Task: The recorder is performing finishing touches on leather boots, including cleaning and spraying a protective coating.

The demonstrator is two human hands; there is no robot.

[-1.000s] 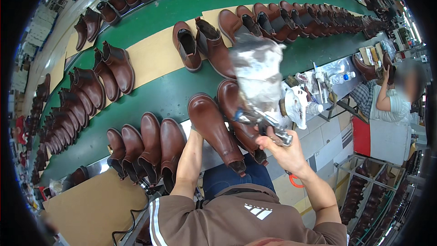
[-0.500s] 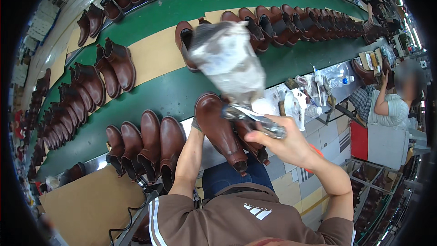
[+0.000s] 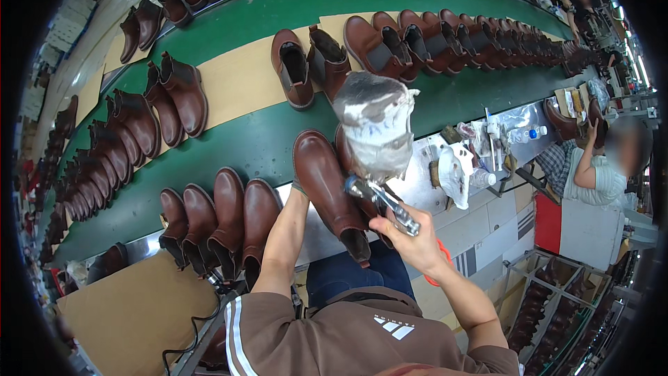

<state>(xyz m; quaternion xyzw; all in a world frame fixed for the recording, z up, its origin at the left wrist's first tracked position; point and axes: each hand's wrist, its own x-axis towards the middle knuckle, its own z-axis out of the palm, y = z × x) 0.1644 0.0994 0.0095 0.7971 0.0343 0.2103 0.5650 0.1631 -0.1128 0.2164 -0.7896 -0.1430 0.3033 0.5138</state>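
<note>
My left hand (image 3: 298,192) reaches under a pair of brown leather ankle boots and seems to hold them up; its fingers are hidden behind them. The nearer boot (image 3: 325,181) points its toe away from me, its heel end over my lap. The other boot (image 3: 344,152) is mostly covered. My right hand (image 3: 412,240) is closed around a metal spray gun (image 3: 384,203). On the gun sits a cup wrapped in stained white material (image 3: 379,129), dark at its top, in front of the second boot.
Several boots (image 3: 229,202) stand left of my left arm. Long rows of boots line the green belt (image 3: 243,143) beyond. A bottle (image 3: 483,178) and a white stained piece (image 3: 455,174) lie on the metal bench to the right. A cardboard sheet (image 3: 139,299) is lower left; a co-worker (image 3: 591,174) sits right.
The spray gun with its wrapped cup has swung right and slightly down, with my right hand lower. The held boots have moved slightly up and left. A second boot now shows on the belt.
</note>
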